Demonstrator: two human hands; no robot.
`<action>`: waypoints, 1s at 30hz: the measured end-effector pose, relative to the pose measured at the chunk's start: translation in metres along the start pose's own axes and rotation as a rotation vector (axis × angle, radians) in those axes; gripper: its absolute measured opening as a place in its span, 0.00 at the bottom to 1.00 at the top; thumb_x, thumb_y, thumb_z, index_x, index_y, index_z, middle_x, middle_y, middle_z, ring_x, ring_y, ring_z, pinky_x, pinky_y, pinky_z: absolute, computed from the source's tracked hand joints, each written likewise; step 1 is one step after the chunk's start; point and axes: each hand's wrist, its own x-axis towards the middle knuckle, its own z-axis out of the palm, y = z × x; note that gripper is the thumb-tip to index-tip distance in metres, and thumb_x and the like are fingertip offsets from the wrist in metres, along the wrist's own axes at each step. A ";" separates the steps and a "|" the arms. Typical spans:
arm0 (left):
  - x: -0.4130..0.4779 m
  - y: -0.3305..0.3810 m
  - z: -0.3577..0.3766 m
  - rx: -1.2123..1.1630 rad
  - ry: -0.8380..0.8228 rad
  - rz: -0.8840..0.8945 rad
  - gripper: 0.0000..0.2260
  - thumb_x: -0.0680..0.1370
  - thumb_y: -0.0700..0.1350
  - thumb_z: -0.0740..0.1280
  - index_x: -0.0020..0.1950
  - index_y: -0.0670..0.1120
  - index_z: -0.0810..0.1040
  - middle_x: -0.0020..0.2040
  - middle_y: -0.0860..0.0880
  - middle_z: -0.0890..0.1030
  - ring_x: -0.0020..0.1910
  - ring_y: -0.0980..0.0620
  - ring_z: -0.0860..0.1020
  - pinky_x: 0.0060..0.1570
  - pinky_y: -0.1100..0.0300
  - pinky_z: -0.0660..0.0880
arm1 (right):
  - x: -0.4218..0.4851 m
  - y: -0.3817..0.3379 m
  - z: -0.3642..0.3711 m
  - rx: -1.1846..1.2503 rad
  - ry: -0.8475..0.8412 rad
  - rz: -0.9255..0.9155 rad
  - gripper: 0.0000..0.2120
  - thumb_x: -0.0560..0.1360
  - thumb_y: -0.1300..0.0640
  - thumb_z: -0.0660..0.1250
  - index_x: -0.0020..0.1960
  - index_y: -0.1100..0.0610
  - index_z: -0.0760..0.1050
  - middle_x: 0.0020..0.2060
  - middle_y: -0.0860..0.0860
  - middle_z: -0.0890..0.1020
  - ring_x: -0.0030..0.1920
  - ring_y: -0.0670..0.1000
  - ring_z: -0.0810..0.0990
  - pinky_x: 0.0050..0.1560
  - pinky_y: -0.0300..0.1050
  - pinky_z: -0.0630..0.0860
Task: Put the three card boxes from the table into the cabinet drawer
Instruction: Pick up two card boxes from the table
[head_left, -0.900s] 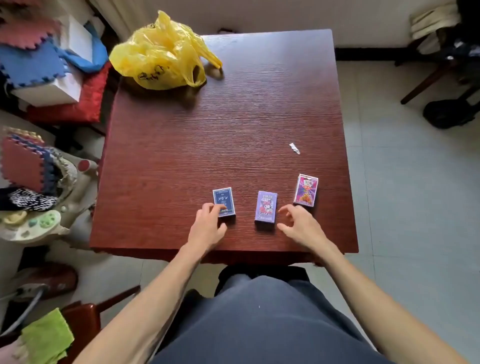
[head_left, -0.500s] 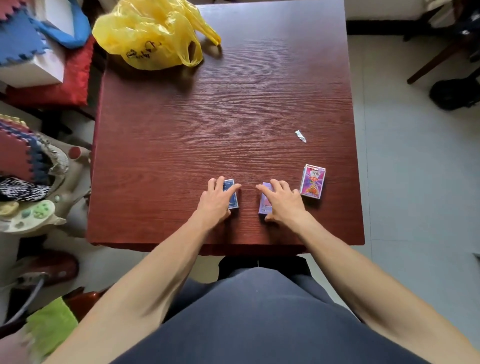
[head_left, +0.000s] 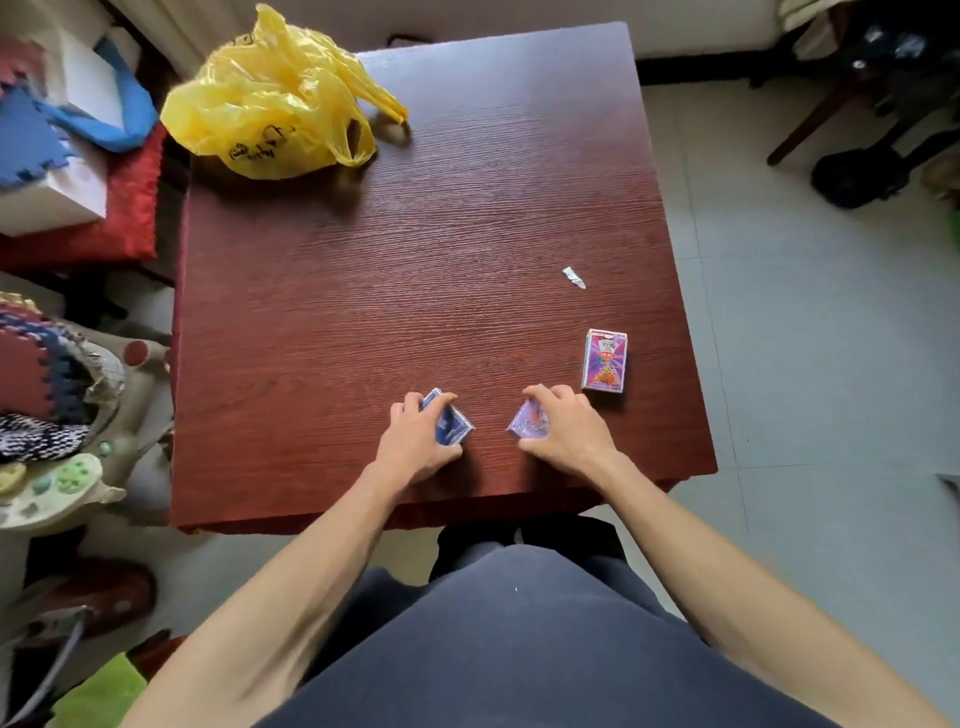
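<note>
Near the table's (head_left: 415, 260) front edge, the left hand (head_left: 415, 447) is gripping a blue card box (head_left: 451, 425), fingers curled over its top, box tilted up off the wood. Just to its right, the right hand (head_left: 566, 431) is pinching a lilac card box (head_left: 527, 422), also tilted. A third, pink-purple card box (head_left: 604, 367) is lying flat near the right edge, just beyond the right hand, untouched. Table: dark red woodgrain, rectangular. A crinkled yellow plastic bag (head_left: 275, 104) is sitting at the far left corner.
</note>
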 end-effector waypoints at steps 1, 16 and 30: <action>-0.009 -0.003 0.002 -0.096 -0.002 -0.015 0.34 0.69 0.56 0.73 0.73 0.59 0.64 0.65 0.46 0.66 0.64 0.44 0.65 0.62 0.47 0.72 | -0.011 0.008 0.001 0.154 -0.013 0.065 0.37 0.67 0.39 0.74 0.73 0.44 0.69 0.64 0.50 0.76 0.64 0.56 0.76 0.63 0.53 0.75; -0.080 -0.003 0.078 -0.700 -0.679 -0.149 0.19 0.66 0.67 0.71 0.53 0.61 0.80 0.42 0.52 0.86 0.40 0.50 0.84 0.48 0.54 0.79 | -0.229 0.123 0.131 1.367 0.484 0.883 0.17 0.72 0.35 0.66 0.53 0.44 0.78 0.43 0.48 0.81 0.39 0.47 0.80 0.35 0.41 0.73; -0.095 0.222 0.180 -0.119 -0.947 0.157 0.14 0.74 0.58 0.68 0.53 0.51 0.77 0.36 0.52 0.80 0.29 0.55 0.78 0.29 0.63 0.73 | -0.420 0.153 0.288 1.967 1.087 1.181 0.30 0.66 0.27 0.67 0.41 0.55 0.75 0.29 0.53 0.73 0.24 0.49 0.67 0.30 0.41 0.59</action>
